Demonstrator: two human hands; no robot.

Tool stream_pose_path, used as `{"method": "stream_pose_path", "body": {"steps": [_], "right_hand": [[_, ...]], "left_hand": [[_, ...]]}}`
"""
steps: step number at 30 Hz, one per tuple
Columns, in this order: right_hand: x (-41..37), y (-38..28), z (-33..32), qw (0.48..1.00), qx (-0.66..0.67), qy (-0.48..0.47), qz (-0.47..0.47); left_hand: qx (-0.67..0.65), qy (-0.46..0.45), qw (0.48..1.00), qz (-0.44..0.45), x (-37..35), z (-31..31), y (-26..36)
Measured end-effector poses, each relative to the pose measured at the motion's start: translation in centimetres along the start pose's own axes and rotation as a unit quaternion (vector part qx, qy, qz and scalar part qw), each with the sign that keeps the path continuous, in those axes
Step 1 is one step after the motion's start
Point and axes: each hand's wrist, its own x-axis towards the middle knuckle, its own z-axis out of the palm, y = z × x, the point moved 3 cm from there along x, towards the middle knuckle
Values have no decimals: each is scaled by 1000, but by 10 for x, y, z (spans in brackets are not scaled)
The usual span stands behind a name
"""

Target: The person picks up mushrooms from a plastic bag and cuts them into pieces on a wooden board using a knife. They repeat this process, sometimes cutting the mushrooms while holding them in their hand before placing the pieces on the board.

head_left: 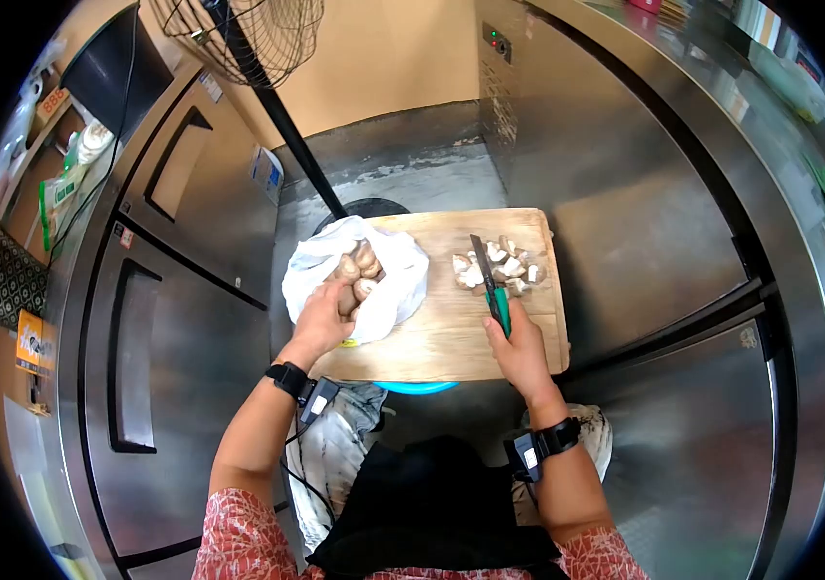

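Observation:
A white plastic bag [401, 261] full of whole brown mushrooms [366, 257] stands open on the left of a wooden cutting board [451, 338]. My left hand [321, 317] reaches over the bag's near side, its fingers stretched onto the mushrooms; the fingertips are partly hidden. In my right hand [521, 346] is a knife [497, 302] with a green handle and a dark blade, pointing away from me. Under and beside that blade lies a pile of cut mushroom pieces [513, 265] on the board's right side.
Steel cabinets line the left [180, 367] and the right [616, 203]. A black-poled fan [282, 135] stands behind the board. A blue rim [417, 387] shows beneath the board's near edge. Wrist devices with a cable sit on both my forearms.

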Motion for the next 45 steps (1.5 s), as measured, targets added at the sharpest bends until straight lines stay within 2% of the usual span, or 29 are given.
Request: {"method": "stream_pose_path", "body": {"steps": [1, 7, 8, 9, 10, 13, 16, 17, 18, 20, 23, 25, 27, 29, 32, 33, 35, 36, 38, 41, 42, 45], "right_hand": [[1, -3, 5, 1000, -2, -4, -3], [4, -10, 42, 997, -16, -69, -9], [3, -17, 49, 997, -17, -75, -16], [3, -24, 57, 996, -18, -82, -23], [3, -27, 65, 994, 34, -104, 2], [5, -25, 97, 985, 136, -72, -80], [4, -3, 118, 983, 120, -135, 16], [4, 2, 124, 979, 116, -156, 58], [5, 10, 129, 989, 46, -138, -9], [6, 23, 136, 987, 66, -142, 42], [7, 25, 137, 981, 97, -141, 89], [7, 20, 138, 979, 100, -143, 107], [8, 20, 138, 977, 88, -152, 117], [8, 14, 138, 977, 98, -155, 107], [7, 9, 139, 976, 108, -163, 96], [7, 8, 139, 976, 110, -165, 93], [10, -1, 136, 989, 62, -129, -21], [11, -6, 135, 990, 38, -110, -78], [12, -25, 129, 988, 33, -110, -99], [9, -31, 131, 987, 25, -126, -97], [9, -30, 131, 987, 22, -133, -92], [8, -16, 133, 988, -4, -134, -73]], "left_hand": [[13, -35, 999, -18, -6, -3, 6], [22, 32, 999, 10, -23, 3, 11], [20, 73, 996, 39, -24, 3, 17], [5, 59, 996, 60, -22, 8, 19], [-10, 45, 996, 81, -18, 14, 20], [-78, 24, 991, 105, -14, 24, 22], [-117, 53, 983, 134, -12, 27, 14], [-162, 64, 978, 114, -13, 26, 9], [-206, 75, 971, 92, -12, 27, 6], [-250, 122, 960, 38, -11, 13, 7], [-129, 239, 963, -2, -8, 0, -11], [-44, 315, 943, -97, -15, -18, -32], [8, 278, 951, -133, -17, -6, -55], [-59, 95, 958, -264, -16, -13, -53], [-60, 49, 964, -256, -21, -11, -49], [-53, 61, 968, -236, -23, -10, -49], [-41, 84, 976, -197, -25, -8, -48], [-27, 141, 980, -139, -24, -11, -45], [1, 253, 967, -21, -21, -18, -35], [8, 213, 977, 5, -6, -16, -30], [63, 191, 980, -8, -4, -5, -41], [14, 132, 981, -142, 3, -1, -49]]}}
